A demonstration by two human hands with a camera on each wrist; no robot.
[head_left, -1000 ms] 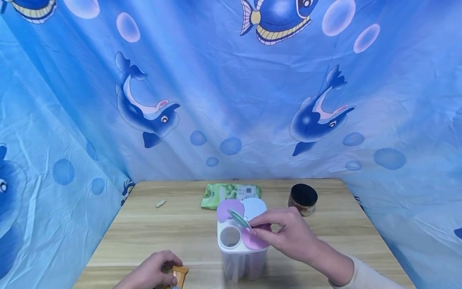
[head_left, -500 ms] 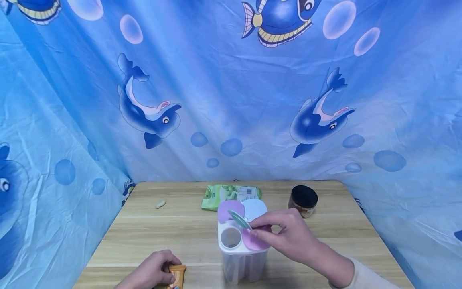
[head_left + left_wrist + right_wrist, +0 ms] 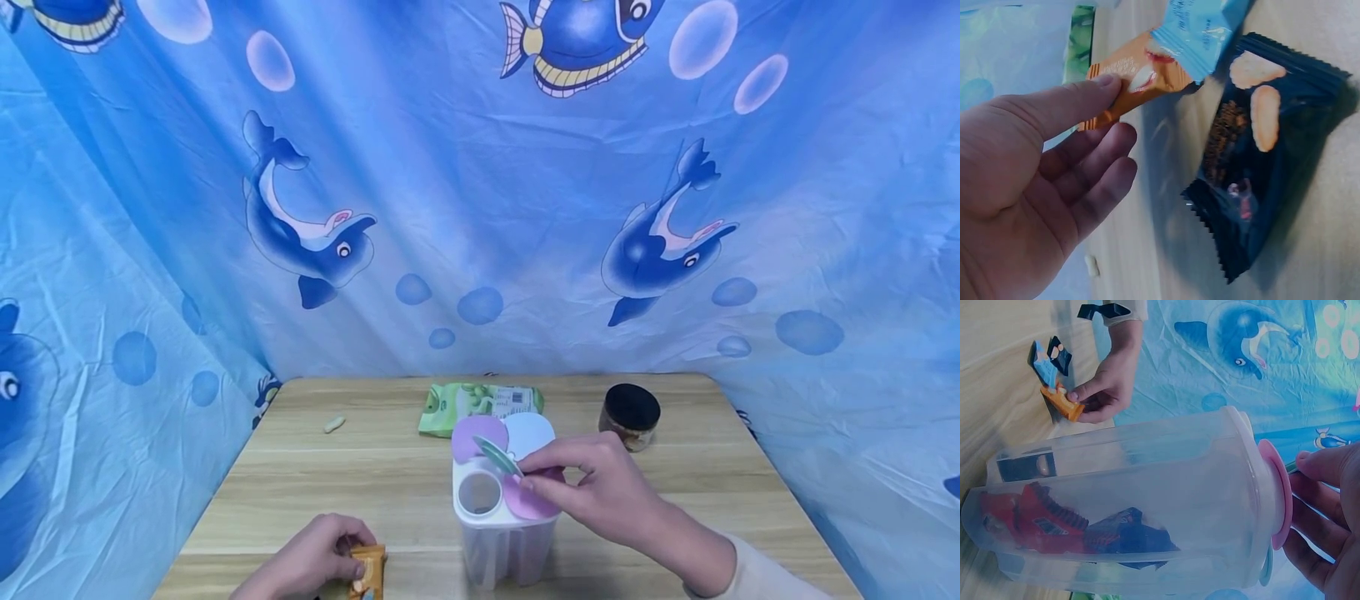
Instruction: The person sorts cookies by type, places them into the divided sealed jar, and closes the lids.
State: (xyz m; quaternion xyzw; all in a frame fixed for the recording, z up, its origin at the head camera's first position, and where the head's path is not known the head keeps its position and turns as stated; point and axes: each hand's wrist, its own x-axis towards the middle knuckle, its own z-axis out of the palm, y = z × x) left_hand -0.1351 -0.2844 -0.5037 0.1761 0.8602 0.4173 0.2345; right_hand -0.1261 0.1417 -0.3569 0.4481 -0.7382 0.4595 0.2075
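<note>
Between the thumb and fingers of my left hand (image 3: 311, 557) is a small orange snack packet (image 3: 1141, 78), pinched at one end. Its other end meets a light blue packet (image 3: 1207, 31); a dark packet with biscuit pictures (image 3: 1260, 137) lies beside them on the table. My right hand (image 3: 615, 500) pinches a green lid (image 3: 495, 455), tilted up above a clear storage container (image 3: 498, 546). Below that lid one round opening (image 3: 479, 492) is uncovered. Pink, purple and pale blue lids cover the other compartments. Red packets (image 3: 1047, 525) and dark blue packets (image 3: 1132, 537) show through the container wall.
Behind the container lies a green printed pack (image 3: 472, 404). A black-lidded jar (image 3: 630, 414) stands at the back right. One small pale piece (image 3: 333, 424) lies at the back left. A blue sea-print curtain (image 3: 480, 183) hangs behind and beside the wooden table (image 3: 397, 483).
In my left hand the orange packet has swung from a tilt to more upright and shifted slightly left. My right hand keeps the green lid in the same place.
</note>
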